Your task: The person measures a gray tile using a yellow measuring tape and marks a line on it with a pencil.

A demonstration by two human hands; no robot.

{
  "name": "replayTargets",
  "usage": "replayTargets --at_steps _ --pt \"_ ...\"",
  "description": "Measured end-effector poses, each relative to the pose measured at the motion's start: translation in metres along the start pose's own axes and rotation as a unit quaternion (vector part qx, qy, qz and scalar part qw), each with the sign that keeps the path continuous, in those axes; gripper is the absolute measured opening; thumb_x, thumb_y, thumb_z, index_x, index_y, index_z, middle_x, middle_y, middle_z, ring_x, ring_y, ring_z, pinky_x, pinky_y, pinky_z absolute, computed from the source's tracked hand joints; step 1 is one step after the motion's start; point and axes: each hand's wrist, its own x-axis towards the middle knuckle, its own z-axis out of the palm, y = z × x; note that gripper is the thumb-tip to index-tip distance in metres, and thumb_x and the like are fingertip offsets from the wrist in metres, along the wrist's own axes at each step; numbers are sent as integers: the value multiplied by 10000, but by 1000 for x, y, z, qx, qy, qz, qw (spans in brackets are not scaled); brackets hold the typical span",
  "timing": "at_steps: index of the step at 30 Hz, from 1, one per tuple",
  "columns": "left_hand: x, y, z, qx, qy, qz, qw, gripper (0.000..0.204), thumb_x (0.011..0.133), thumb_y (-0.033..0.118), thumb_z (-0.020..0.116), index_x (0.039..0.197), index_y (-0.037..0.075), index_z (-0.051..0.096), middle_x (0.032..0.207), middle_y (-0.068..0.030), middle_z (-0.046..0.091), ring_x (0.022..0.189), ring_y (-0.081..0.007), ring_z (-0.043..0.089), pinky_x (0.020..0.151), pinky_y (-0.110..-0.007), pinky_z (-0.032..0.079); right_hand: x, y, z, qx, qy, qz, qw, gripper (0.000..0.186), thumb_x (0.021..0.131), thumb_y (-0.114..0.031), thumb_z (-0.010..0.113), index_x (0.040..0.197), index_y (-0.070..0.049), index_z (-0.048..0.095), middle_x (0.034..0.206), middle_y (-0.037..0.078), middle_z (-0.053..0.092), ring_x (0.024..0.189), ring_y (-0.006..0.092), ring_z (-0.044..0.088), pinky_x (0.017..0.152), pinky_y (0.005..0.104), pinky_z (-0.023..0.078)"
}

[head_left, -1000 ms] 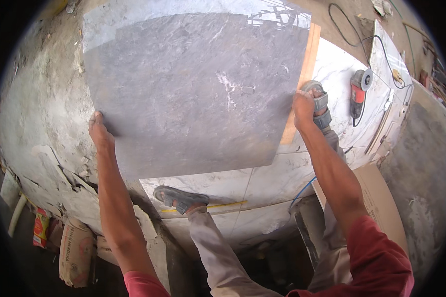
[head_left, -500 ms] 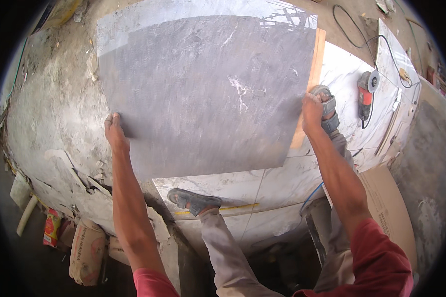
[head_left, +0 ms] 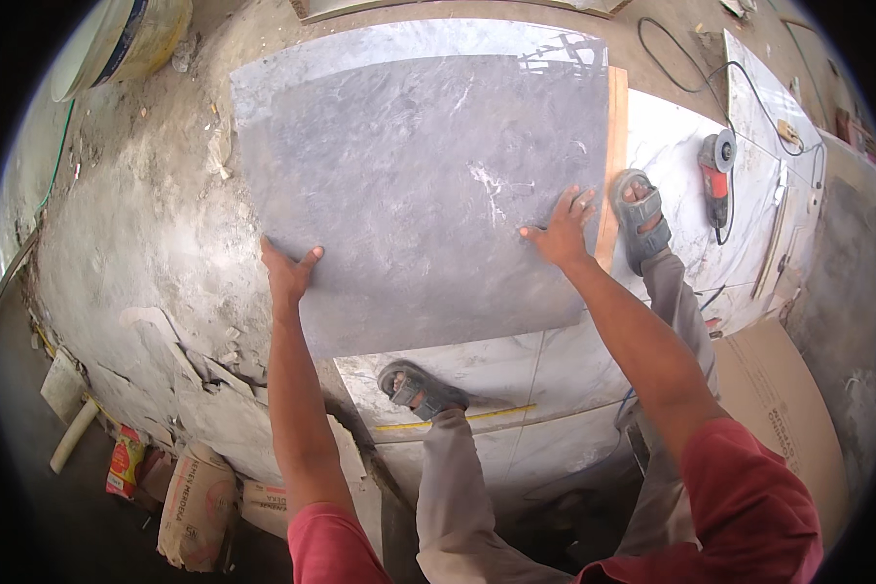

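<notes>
A large grey tile (head_left: 409, 175) with a glossy far strip and a white scuff lies before me, its near edge overlapping white marbled tiles (head_left: 496, 355). My left hand (head_left: 288, 274) is at the tile's left edge, thumb spread on its face and the other fingers along the side. On the right part of the tile rests my right hand (head_left: 562, 231), fingers spread, with nothing held in it. An orange-brown strip (head_left: 611, 165) shows along the tile's right edge, beside my right sandal (head_left: 641, 219).
An angle grinder (head_left: 716, 185) with a cord lies on white tile at the right. My left sandal (head_left: 420, 389) stands by a yellow strip (head_left: 496, 417). Paper sacks (head_left: 200, 506) sit lower left, a bucket (head_left: 146, 44) upper left, and flattened cardboard (head_left: 779, 419) lower right.
My right hand has let go of the tile's right edge and moved left onto its surface, fingers spread. My left hand's thumb has opened out over the tile. The view has shifted somewhat.
</notes>
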Motion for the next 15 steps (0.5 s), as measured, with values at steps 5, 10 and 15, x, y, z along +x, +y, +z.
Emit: replayTargets --at_steps 5,10,15 --pt "1 -26 5 -19 1 40 999 1190 687 279 883 1467 -132 84 1480 -352 249 1392 -443 275 1170 -456 233 -7 -7 -4 19 -7 15 1000 1287 733 -474 813 1492 96 -57 1506 422 -115 1383 637 -32 1150 618 151" --pt "5 -31 9 -63 12 81 995 1193 690 280 877 1470 -125 70 1500 -340 210 1404 -438 247 1170 -460 223 -5 -4 -3 -22 -4 27 999 1308 707 -491 825 1507 67 -47 1534 387 -88 1412 593 -12 1161 589 168" --pt "6 -32 10 -86 14 34 996 1199 671 283 884 1495 -63 85 1476 -318 254 1381 -455 274 1158 -492 239 -14 -9 -9 5 6 25 1000 1328 701 -486 825 1510 46 -85 1543 361 -133 1426 566 -41 1166 575 158"
